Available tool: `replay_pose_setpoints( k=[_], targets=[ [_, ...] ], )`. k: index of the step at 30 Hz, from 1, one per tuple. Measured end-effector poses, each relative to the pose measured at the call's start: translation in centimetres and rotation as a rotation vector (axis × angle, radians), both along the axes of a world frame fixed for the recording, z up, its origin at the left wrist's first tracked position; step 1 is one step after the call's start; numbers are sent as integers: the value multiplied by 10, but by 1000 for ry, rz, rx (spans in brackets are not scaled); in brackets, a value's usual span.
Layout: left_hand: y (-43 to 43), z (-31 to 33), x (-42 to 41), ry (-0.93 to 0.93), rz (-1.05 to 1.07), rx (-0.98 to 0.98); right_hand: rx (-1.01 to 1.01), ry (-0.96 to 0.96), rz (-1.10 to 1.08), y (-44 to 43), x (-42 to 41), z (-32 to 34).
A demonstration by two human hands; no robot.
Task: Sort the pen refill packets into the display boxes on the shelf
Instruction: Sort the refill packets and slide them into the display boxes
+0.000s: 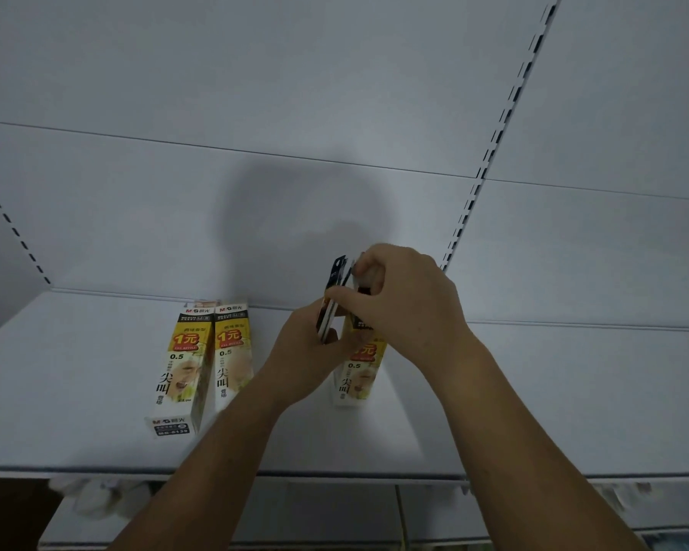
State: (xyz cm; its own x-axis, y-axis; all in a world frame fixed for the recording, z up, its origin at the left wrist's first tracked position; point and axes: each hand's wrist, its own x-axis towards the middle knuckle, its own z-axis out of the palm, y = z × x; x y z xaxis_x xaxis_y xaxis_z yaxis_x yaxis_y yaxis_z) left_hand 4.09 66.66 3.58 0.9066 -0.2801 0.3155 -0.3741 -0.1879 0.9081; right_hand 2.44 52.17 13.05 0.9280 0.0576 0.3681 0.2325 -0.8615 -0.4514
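Note:
Three tall white and yellow display boxes stand on the white shelf (76, 391). Two of them, one box (178, 367) and its neighbour (231, 351), stand side by side at the left. The third box (359, 375) stands to the right, partly hidden behind my hands. My left hand (307, 351) grips a thin stack of dark pen refill packets (333, 300) upright just above the third box. My right hand (406, 304) pinches the top of the same stack from the right, over the box's open top.
The shelf's back panel (335, 113) is plain white, with slotted uprights at the left (13, 228) and right (494, 145). The shelf's front edge (335, 473) runs across the bottom. A lower shelf shows beneath it, with blurred goods at the left.

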Motion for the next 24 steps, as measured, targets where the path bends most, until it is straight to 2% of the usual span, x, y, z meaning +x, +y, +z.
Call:
replay_pose_setpoints(
  k=[9, 17, 20, 24],
  targets=[
    [-2, -1, -1, 11, 22, -31, 62, 65, 49, 3, 4, -1],
    [-1, 3, -4, 10, 10, 32, 210, -105, -13, 5, 3, -8],
    [1, 2, -3, 40, 12, -2, 329, -174, -17, 2, 3, -6],
    [5, 1, -3, 52, 32, -18, 604, -183, -6, -8, -2, 9]
  ],
)
